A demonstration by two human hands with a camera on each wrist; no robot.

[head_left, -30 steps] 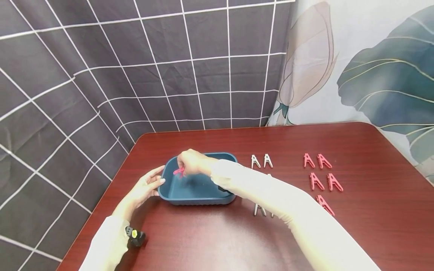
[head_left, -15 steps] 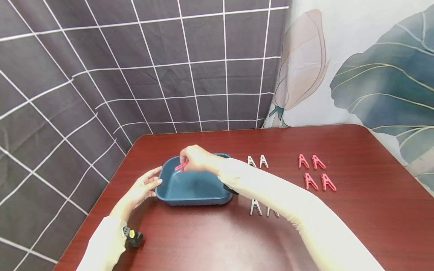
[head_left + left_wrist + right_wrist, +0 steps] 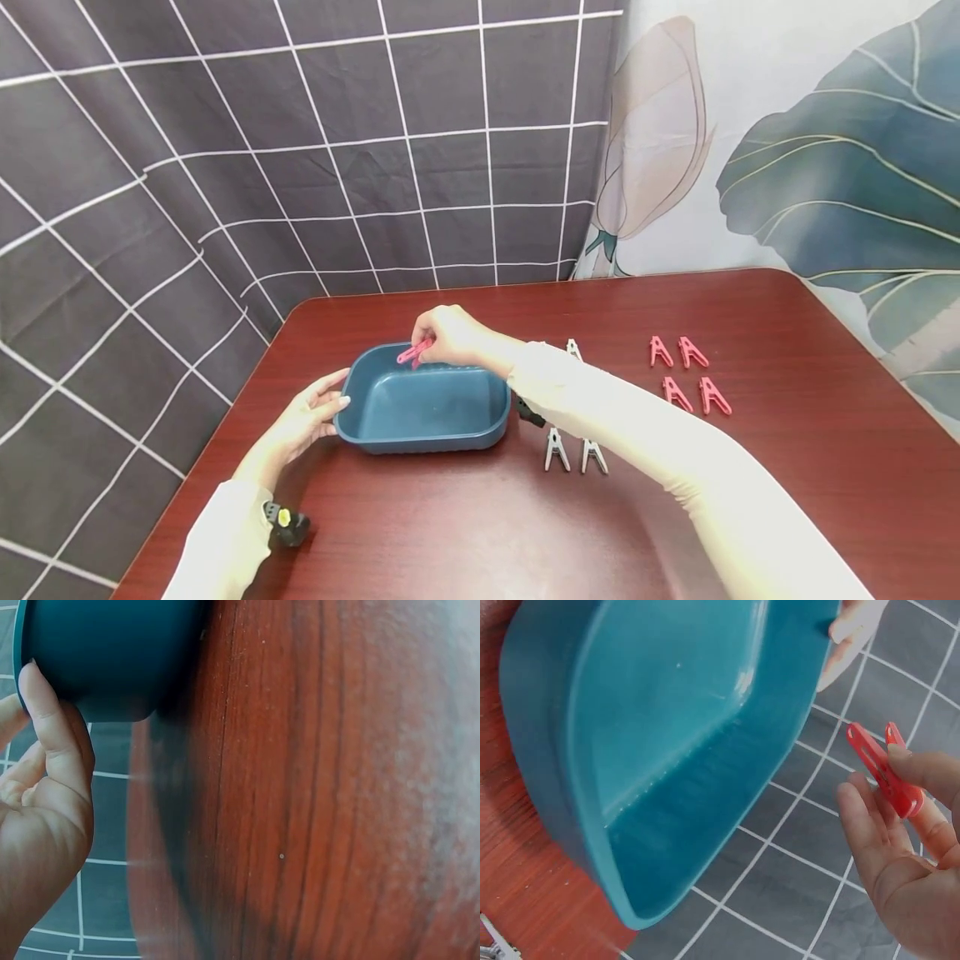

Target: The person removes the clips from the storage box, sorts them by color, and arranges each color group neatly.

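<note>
A blue plastic basin [image 3: 420, 408] stands on the table, its inner floor bare. My right hand [image 3: 453, 335] pinches a pink clothespin [image 3: 414, 353] between thumb and fingers, above the basin's far rim. In the right wrist view the red-pink clothespin [image 3: 885, 769] shows clearly, held apart from the basin wall. At the basin's left end, my left hand [image 3: 303, 417] rests its thumb and fairly straight fingers against the outside. The left wrist view shows the thumb [image 3: 52, 727] touching the outer wall just under the rim.
Several pink clothespins [image 3: 675, 392] lie in rows to the right. White clothespins [image 3: 555, 450] lie beside the basin, some hidden under my right sleeve [image 3: 637, 433]. A grid-patterned cloth [image 3: 420, 150] hangs behind the brown table [image 3: 450, 533].
My right hand has risen from inside the basin toward its far rim and right, still pinching the pink clothespin. The left hand keeps its place on the basin. The head view has shifted slightly.
</note>
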